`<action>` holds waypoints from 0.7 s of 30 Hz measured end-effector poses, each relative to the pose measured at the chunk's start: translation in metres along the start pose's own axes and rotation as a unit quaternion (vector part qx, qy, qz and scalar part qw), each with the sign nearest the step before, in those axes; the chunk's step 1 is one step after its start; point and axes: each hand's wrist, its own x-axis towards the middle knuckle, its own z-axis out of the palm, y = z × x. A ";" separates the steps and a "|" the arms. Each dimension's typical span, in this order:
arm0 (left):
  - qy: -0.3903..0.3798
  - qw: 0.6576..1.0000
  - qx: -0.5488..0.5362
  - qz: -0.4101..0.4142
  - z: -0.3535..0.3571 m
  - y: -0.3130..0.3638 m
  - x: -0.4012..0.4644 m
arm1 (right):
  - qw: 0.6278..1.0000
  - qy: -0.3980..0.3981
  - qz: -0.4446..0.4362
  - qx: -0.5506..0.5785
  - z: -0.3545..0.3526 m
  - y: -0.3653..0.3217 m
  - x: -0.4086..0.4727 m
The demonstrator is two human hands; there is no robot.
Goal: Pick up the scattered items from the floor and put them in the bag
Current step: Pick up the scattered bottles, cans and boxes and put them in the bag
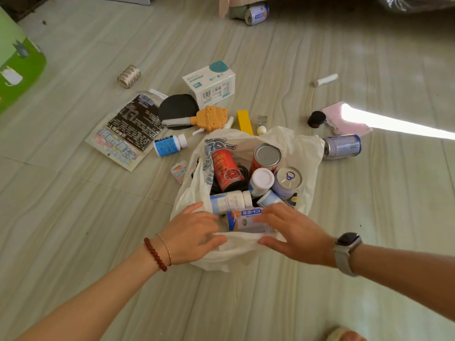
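Head view, left hand (190, 233) gripping white bag (307, 153) near rim, right hand (293, 233) fingers spread, curled over blue-white can (242, 221), bare floor (98, 230) beside both forearms.

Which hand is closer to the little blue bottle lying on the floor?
Left. The left hand rests on the bag's near rim, below the blue bottle; the right hand is across the bag, farther away.

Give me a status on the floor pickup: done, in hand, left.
Done: red can, silver-topped cans and white bottles sit in the white plastic bag. In hand: right hand lowers a blue-and-white can in; left hand holds the bag's rim. Left: white box, blue-label bottle, yellow block, paddle, floor can.
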 end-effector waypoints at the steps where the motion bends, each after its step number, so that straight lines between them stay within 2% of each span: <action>1: 0.050 0.998 0.025 0.004 0.004 -0.005 -0.004 | 1.000 -0.008 0.026 -0.002 -0.001 0.002 0.006; 3: 0.108 0.992 0.064 -0.007 0.003 -0.013 -0.013 | 0.992 -0.050 0.105 0.041 0.000 -0.001 0.015; 5: 0.132 0.988 0.085 -0.012 -0.002 -0.017 -0.022 | 0.982 -0.091 0.133 0.098 0.003 -0.011 0.020; 8: 0.153 0.981 0.116 0.015 0.001 -0.014 -0.032 | 0.978 -0.093 0.099 0.156 0.005 -0.033 0.028; 10: 0.149 0.982 0.114 0.020 0.005 -0.013 -0.036 | 0.974 -0.123 0.071 0.178 0.009 -0.047 0.034; 13: 0.149 0.983 0.107 -0.006 0.003 -0.020 -0.039 | 0.974 -0.171 0.057 0.140 0.017 -0.051 0.036; 15: 0.145 0.985 0.091 -0.028 0.000 -0.026 -0.039 | 0.980 -0.149 0.070 0.108 0.012 -0.041 0.034; 18: 0.127 0.989 0.066 -0.037 -0.006 -0.028 -0.028 | 0.986 -0.074 0.106 0.106 -0.005 -0.022 0.028; 21: 0.117 0.992 -0.002 -0.044 -0.023 -0.015 0.007 | 0.990 -0.008 0.118 0.079 -0.025 -0.006 0.021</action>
